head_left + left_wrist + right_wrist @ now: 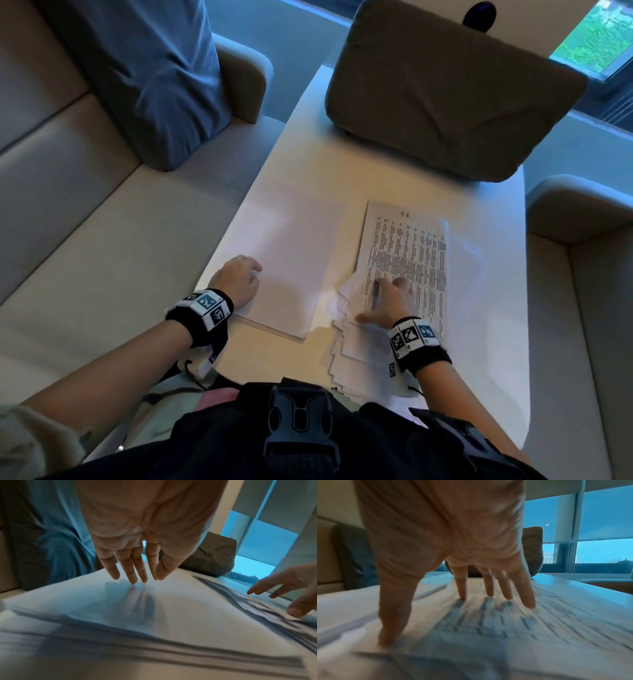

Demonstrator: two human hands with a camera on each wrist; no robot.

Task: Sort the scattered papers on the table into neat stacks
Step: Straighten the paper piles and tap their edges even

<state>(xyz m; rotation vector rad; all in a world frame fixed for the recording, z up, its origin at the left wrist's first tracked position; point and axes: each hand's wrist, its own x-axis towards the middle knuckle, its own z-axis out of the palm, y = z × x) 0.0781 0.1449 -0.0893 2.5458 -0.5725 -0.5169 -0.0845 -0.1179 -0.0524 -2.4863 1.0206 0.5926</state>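
Observation:
A stack of blank white sheets (291, 253) lies on the left half of the white table (479, 308). My left hand (239, 279) rests on its near left corner, straight fingertips (135, 580) touching the top sheet (171, 608). To the right lies a messier pile (349, 353) with fanned-out edges, topped by a printed sheet (411, 246) marked "HR". My right hand (390, 301) presses on that printed sheet (505, 622) with spread, straight fingers (489, 588), thumb (392, 615) near its left edge. Neither hand grips anything.
A brown cushion (445, 89) sits on the far end of the table. A blue cushion (150, 75) leans on the beige sofa (68, 205) to the left. Another seat (582, 274) borders the right side. A window (603, 37) is at the back right.

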